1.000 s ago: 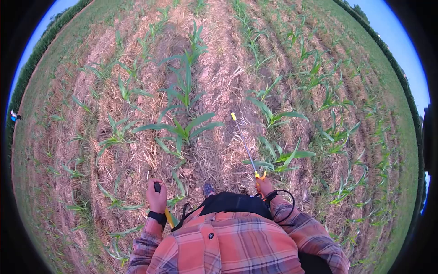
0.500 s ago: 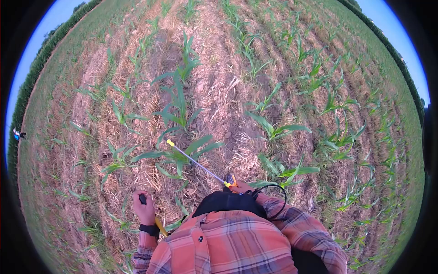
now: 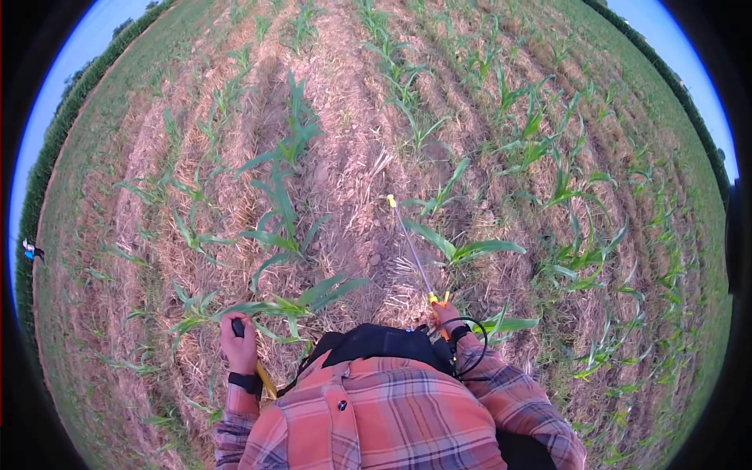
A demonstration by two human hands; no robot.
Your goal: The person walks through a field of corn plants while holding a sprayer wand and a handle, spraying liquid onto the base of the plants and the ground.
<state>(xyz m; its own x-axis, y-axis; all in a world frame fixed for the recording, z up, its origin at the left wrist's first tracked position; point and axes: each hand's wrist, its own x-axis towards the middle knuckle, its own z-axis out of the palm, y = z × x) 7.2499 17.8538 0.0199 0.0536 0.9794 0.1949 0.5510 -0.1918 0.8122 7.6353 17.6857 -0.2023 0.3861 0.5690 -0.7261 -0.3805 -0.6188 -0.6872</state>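
My right hand (image 3: 447,315) is closed round the yellow-orange handle of a spray wand (image 3: 413,252). The thin wand points forward and slightly left, its yellow nozzle (image 3: 392,201) over bare soil and straw between two rows of young corn plants. A black hose (image 3: 484,335) loops beside my right wrist. On the left, my left hand (image 3: 240,345) is wrapped round the black grip of a yellow pump lever (image 3: 266,381), which runs back beside my body. A corn plant (image 3: 294,305) stands just ahead of that hand.
Rows of young corn (image 3: 286,204) run away from me over straw-covered soil. More plants (image 3: 470,249) stand ahead on the right. A distant person (image 3: 31,251) is at the far left edge, near a dark green hedge (image 3: 47,157).
The wand has swung right, its nozzle leaving the corn plant on the left for the ground between the rows. My right hand has shifted right, and my left hand slightly forward with the lever.
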